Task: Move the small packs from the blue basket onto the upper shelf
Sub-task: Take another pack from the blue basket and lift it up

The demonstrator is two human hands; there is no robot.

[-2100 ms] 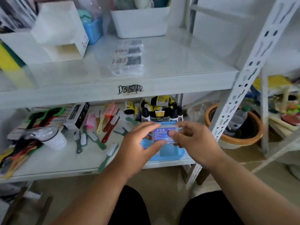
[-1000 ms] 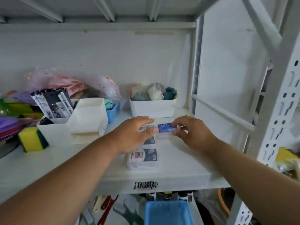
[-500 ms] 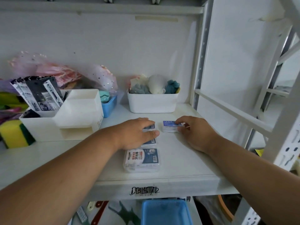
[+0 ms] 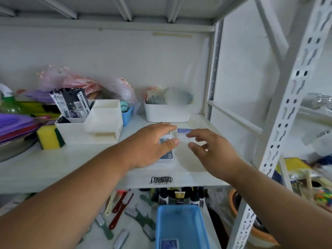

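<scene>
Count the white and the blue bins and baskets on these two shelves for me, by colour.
White: 2 (the white tub at the back of the upper shelf, and the white organiser to its left)
Blue: 2 (the small blue bin behind the organiser, and the blue basket on the lower shelf)
Total: 4

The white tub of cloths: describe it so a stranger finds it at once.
Look at the upper shelf, at the back right corner by the post. The white tub stands there, holding bunched cloths; unlike the stepped white organiser to its left, it is plain and rounded.
</scene>
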